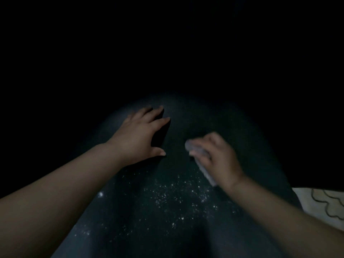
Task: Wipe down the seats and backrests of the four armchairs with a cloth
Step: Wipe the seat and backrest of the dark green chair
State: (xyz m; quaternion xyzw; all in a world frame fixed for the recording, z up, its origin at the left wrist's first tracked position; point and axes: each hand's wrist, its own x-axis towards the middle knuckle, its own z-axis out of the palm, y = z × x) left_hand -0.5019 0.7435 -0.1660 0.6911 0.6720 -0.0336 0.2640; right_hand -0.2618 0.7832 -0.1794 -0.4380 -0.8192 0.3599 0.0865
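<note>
The scene is very dark. A dark armchair surface [178, 216] fills the lower middle of the head view, rounded at its far end and dotted with pale specks. My left hand [137, 138] rests flat on it with fingers spread. To its right, my right hand [217, 159] grips a pale grey cloth [197, 148] and holds it against the surface. The cloth sticks out past the fingers and trails back under the palm. I cannot tell whether this part is the seat or the backrest.
A pale fabric with dark wavy lines [327, 203] shows at the lower right edge. Everything above and beside the armchair is black, so nothing else can be made out.
</note>
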